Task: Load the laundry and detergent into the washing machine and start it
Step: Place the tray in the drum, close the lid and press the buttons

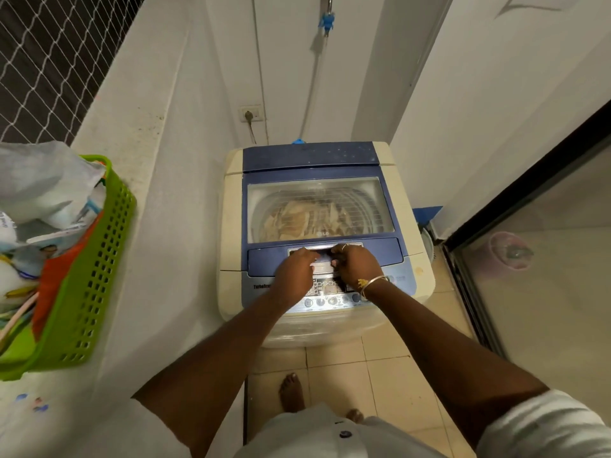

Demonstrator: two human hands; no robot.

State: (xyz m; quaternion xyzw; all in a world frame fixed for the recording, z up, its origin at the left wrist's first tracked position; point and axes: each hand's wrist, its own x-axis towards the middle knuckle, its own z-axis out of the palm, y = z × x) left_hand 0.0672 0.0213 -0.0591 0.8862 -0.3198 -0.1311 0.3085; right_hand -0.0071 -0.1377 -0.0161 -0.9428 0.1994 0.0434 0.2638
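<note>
A cream and blue top-loading washing machine (410, 259) stands ahead of me. Its lid (258, 206) lies flat and closed, and beige laundry (297, 218) shows through the clear window. Both of my hands are at the silver handle recess (325, 248) on the lid's front edge. My left hand (294, 274) has its fingers curled onto the handle. My right hand (355, 264), with a bangle on the wrist, curls its fingers onto the same recess. The control panel (327, 294) with round buttons lies just under my wrists.
A green plastic basket (96, 269) with packets and bags sits on the white ledge at left. A wall socket (251, 113) and a hose (314, 81) are behind the machine. A glass sliding door (529, 259) borders the right. My bare feet stand on the tiled floor (380, 371).
</note>
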